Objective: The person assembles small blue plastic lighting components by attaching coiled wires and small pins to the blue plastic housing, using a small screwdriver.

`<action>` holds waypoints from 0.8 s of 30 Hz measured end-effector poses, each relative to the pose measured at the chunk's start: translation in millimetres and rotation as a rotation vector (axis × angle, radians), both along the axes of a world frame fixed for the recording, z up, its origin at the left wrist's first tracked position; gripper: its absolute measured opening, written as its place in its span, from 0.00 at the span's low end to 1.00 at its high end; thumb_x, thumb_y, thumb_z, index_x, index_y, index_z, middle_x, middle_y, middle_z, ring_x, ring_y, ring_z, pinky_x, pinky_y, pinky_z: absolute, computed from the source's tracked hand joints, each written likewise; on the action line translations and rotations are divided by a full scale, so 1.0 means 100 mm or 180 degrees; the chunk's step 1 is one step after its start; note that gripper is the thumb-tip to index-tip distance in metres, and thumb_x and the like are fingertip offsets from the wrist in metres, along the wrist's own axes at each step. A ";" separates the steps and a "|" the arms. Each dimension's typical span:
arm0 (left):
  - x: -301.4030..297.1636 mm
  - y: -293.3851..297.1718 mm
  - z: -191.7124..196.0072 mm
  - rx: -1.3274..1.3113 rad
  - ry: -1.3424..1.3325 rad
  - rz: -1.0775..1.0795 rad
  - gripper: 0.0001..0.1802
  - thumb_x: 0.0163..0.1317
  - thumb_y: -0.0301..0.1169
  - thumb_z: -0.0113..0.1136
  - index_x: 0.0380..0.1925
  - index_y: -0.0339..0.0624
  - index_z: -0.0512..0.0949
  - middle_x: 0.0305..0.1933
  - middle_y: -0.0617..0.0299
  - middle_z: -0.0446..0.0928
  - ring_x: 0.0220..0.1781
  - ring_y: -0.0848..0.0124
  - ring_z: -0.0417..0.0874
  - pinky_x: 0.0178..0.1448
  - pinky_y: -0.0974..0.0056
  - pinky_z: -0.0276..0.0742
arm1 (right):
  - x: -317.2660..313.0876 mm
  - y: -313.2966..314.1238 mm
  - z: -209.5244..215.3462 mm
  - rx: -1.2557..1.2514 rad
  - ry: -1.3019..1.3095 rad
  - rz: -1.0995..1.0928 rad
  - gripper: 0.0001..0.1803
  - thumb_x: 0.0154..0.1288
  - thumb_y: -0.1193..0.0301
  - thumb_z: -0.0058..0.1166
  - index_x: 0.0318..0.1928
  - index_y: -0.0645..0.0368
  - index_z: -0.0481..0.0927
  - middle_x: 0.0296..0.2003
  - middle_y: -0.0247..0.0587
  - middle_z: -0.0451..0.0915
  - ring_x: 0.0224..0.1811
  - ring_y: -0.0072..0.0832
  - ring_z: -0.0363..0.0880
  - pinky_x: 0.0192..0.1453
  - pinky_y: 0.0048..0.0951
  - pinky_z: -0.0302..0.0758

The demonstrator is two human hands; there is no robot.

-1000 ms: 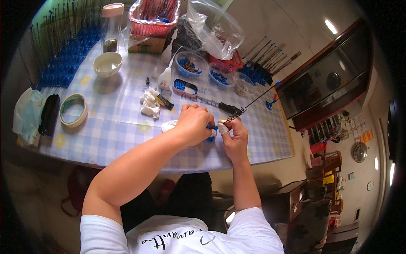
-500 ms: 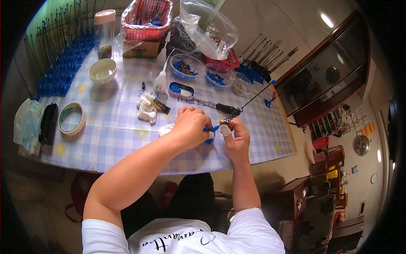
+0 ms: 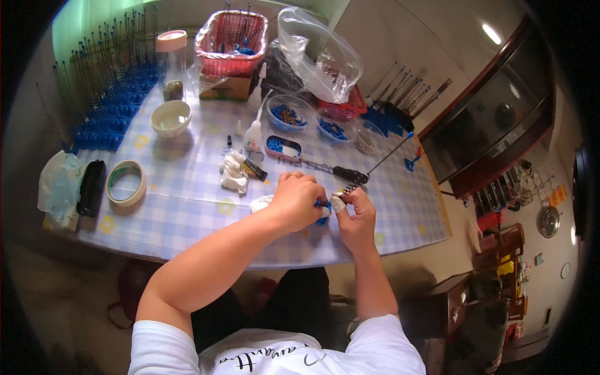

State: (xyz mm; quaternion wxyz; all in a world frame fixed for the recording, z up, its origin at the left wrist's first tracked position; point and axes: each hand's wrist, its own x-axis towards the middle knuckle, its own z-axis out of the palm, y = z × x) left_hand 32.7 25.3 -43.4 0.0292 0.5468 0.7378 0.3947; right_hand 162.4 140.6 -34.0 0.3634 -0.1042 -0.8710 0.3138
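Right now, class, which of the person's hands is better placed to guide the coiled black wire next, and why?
Probably the right hand: it pinches the near end of the coiled black wire. The left hand sits farther left, holding a small blue piece.

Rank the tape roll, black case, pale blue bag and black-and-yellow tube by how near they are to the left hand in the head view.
From the left hand:
1. Black-and-yellow tube: just up and left.
2. Tape roll: well to the left.
3. Black case: left of the tape roll.
4. Pale blue bag: leftmost.
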 end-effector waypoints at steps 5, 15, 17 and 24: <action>0.01 -0.01 0.07 -0.0216 0.0010 -0.0051 0.13 0.43 0.34 0.67 0.32 0.45 0.84 0.39 0.59 0.79 0.52 0.57 0.75 0.59 0.53 0.62 | -0.03 -0.02 0.04 0.0061 0.0173 0.0094 0.07 0.54 0.78 0.59 0.29 0.64 0.72 0.24 0.41 0.71 0.27 0.32 0.71 0.33 0.30 0.68; 0.01 0.00 0.06 -0.0192 -0.0047 -0.0115 0.13 0.43 0.34 0.67 0.32 0.45 0.83 0.39 0.59 0.79 0.52 0.58 0.75 0.59 0.54 0.62 | -0.02 -0.01 0.05 -0.0109 0.0048 0.0134 0.06 0.56 0.77 0.58 0.30 0.63 0.73 0.24 0.39 0.72 0.26 0.28 0.72 0.30 0.28 0.68; 0.01 -0.01 0.07 -0.0221 -0.0024 -0.0109 0.14 0.43 0.33 0.67 0.32 0.44 0.83 0.39 0.59 0.79 0.52 0.58 0.75 0.60 0.54 0.62 | -0.01 -0.01 0.05 -0.0072 0.0043 0.0155 0.06 0.57 0.78 0.58 0.30 0.63 0.73 0.24 0.39 0.72 0.26 0.28 0.72 0.31 0.29 0.68; 0.02 -0.01 0.10 -0.0255 -0.0075 -0.0158 0.14 0.42 0.31 0.68 0.33 0.43 0.83 0.40 0.58 0.79 0.52 0.56 0.74 0.60 0.54 0.62 | -0.02 0.00 0.04 -0.0133 0.0139 0.0244 0.06 0.57 0.78 0.58 0.30 0.63 0.72 0.24 0.40 0.72 0.27 0.29 0.72 0.31 0.29 0.69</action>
